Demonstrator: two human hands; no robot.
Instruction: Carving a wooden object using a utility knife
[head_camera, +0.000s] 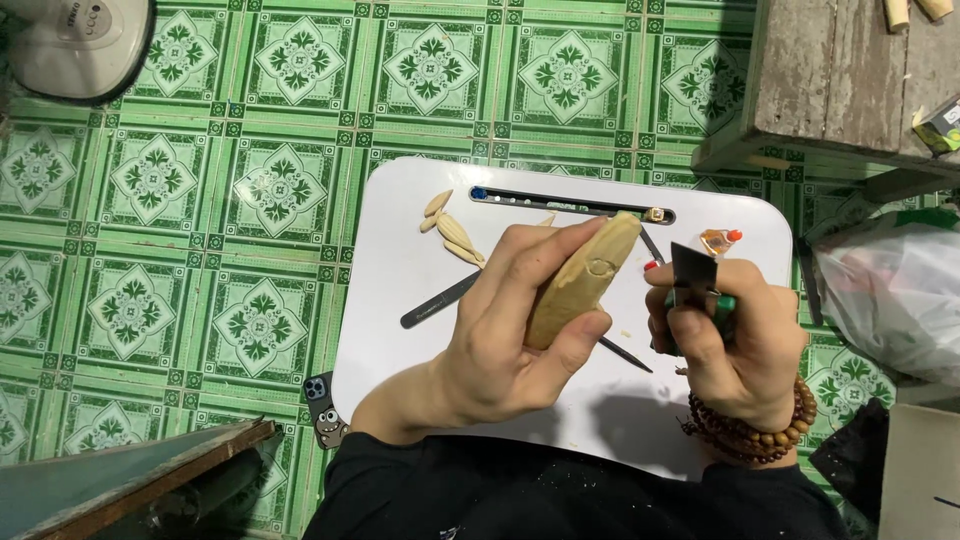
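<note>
My left hand (510, 330) has its grip clamped round a pale wooden block (585, 277), held tilted above the white worktop (400, 270) — thumb on the near side, fingers wrapped over the top. My right hand (730, 345) is closed tight on a green-handled carving chisel (695, 275), its flat blade up, just beside the block's end. Carved wooden leaves (450, 228) lie at the worktop's far left — a metal file (440, 300) rests nearer

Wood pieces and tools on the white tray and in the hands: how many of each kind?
Small carved wood pieces on the white tray: 4
Wood block in left hand: 1
Chisel in right hand: 1
Flat file on tray: 1
Total: 7
</note>
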